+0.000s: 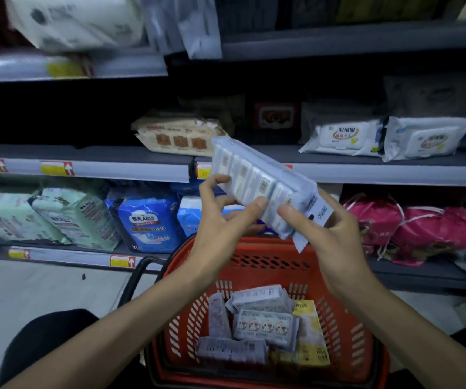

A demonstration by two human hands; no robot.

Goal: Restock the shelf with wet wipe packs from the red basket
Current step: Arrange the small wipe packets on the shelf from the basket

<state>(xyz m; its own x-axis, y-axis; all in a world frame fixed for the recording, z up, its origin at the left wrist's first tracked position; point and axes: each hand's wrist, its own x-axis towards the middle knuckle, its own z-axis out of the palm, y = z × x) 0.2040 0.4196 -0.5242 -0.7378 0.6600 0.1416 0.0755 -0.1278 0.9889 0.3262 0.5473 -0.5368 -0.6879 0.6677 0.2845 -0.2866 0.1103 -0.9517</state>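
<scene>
Store aisle, dim light, grey metal shelving. The left grip (220,220) and right grip (330,234) both hold one long pack (257,181), thumbs on its front face and fingers curled behind it. The pack is clear-wrapped with barcodes facing the camera. It is tilted, its upper end in front of the middle shelf (86,155) edge and its lower end in the right grip. It is held in the air above the red basket (254,249), not touching any shelf. The basket sits on the floor (30,293) close to the person, black handle (136,279) folded to the left, with more packs (265,324) loose inside and a yellow pack (310,332) at their right. On the middle shelf lie a beige pack (181,136) near the centre and white wipes (344,138) to the right, with dark, unreadable items behind them. Yellow price tags (56,167) run along the shelf edges. The lower shelf carries green packs (58,214) at left, blue packs (147,220) beside them and pink bags (422,228) at right. The top shelf (338,40) is blurred, with a white bundle (72,21) at left. The floor is pale.
</scene>
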